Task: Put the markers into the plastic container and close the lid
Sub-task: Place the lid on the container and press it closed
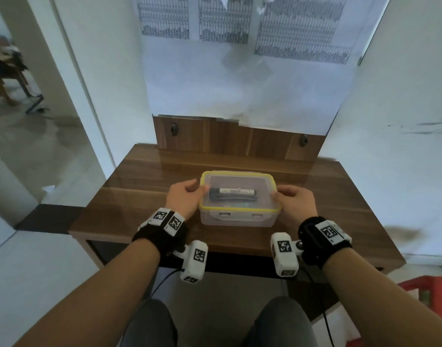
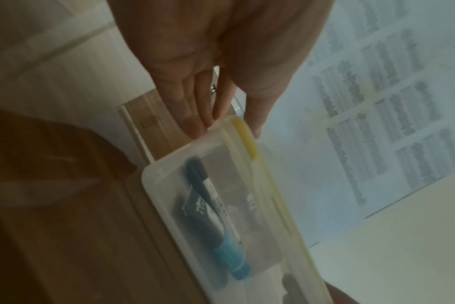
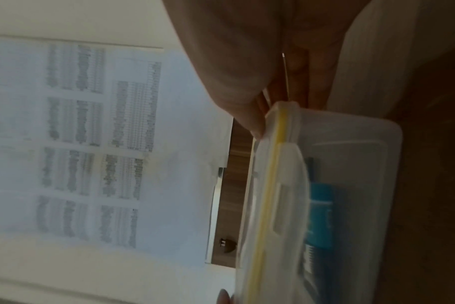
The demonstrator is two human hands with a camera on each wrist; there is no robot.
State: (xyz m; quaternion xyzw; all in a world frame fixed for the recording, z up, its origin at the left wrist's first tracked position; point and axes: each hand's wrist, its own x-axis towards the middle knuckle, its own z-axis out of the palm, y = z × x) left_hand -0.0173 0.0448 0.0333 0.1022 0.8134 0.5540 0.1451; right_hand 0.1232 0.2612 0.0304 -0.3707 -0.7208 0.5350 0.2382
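Observation:
A clear plastic container (image 1: 237,220) stands in the middle of the wooden table (image 1: 139,196). Its yellow-sealed lid (image 1: 240,177) lies on top, and the front flap (image 1: 240,215) hangs down against the wall. Inside lie the markers (image 1: 232,194), one with a white barrel; a blue cap (image 2: 231,261) shows through the wall. My left hand (image 1: 198,189) pinches the lid's left end, thumb on top and fingers (image 2: 195,115) against the end wall. My right hand (image 1: 277,194) pinches the right end the same way, with its thumb (image 3: 247,115) on the lid's rim.
A low wooden back panel (image 1: 227,141) rises behind the container, with printed sheets (image 1: 240,26) on the wall above. A red crate (image 1: 430,294) sits on the floor at the lower right. My knees are under the table's front edge.

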